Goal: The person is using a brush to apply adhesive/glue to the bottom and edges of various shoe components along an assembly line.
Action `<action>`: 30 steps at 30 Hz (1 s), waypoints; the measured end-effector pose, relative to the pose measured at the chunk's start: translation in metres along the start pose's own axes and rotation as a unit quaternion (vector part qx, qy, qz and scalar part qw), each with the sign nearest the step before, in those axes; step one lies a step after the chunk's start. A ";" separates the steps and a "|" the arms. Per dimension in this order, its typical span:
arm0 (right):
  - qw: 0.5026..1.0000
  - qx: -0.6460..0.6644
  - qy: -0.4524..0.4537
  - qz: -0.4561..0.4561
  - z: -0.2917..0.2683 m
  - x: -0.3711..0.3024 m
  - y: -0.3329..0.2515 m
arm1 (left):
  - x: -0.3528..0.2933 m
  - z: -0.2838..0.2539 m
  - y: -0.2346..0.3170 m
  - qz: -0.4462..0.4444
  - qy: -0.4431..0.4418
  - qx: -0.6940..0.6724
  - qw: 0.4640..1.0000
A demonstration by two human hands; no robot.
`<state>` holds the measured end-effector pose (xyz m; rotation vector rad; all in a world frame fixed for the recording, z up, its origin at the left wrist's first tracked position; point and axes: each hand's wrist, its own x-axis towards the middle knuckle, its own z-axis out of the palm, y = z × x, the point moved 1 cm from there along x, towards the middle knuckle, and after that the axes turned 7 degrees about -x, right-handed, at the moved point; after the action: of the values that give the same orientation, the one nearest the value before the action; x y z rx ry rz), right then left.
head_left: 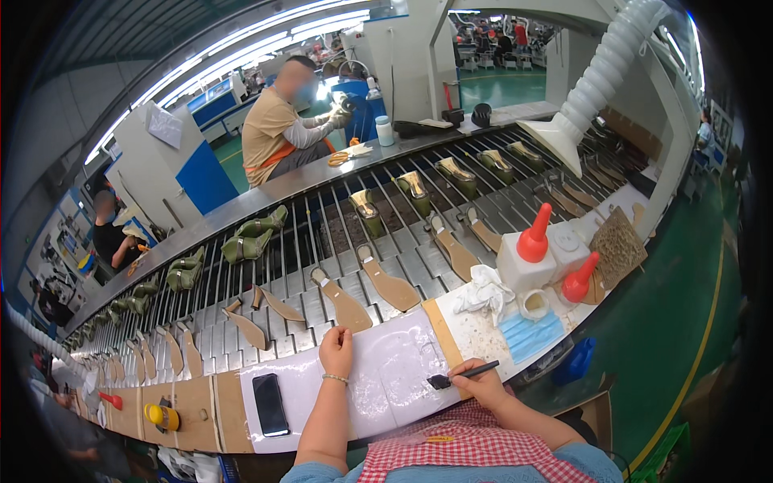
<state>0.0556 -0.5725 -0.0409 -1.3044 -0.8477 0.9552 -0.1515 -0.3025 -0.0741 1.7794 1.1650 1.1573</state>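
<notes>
My right hand (pixel 481 385) is closed around a brush (pixel 485 369) with a black handle. Its dark, wet-looking head rests at the white plastic-covered sheet (pixel 385 374) in front of me. My left hand (pixel 336 354) is over the sheet's far edge, its fingers curled in. Just beyond it, the toe end of a tan shoe sole (pixel 341 301) lies on the metal conveyor; whether the fingers grip anything is hidden. Another sole (pixel 386 278) lies to the right of that one.
Beyond the soles, green shoe uppers on lasts (pixel 365 211) sit on the conveyor rods (pixel 302 233). At right are a white bottle with red nozzle (pixel 527 253), an open pot (pixel 534 304) and a blue mask (pixel 530 332). A phone (pixel 270 404) lies left. A co-worker (pixel 278 129) stands across.
</notes>
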 end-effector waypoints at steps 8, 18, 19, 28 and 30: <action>1.000 0.007 0.005 0.007 0.004 0.000 0.004 | -0.001 -0.003 -0.003 0.012 0.004 -0.024 1.000; 1.000 0.005 0.005 0.005 0.009 0.000 0.005 | 0.001 -0.008 -0.001 -0.004 0.006 -0.002 1.000; 1.000 -0.002 0.004 0.005 0.009 0.000 0.005 | 0.001 -0.009 0.000 -0.006 0.006 0.006 1.000; 1.000 -0.004 0.004 0.006 0.014 -0.002 0.005 | 0.000 -0.013 -0.005 -0.003 0.007 -0.005 1.000; 1.000 -0.001 0.005 0.004 0.015 -0.002 0.004 | 0.001 -0.013 -0.005 -0.001 0.008 -0.003 1.000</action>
<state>0.0409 -0.5686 -0.0434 -1.3145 -0.8365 0.9524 -0.1651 -0.2987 -0.0737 1.7661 1.1708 1.1739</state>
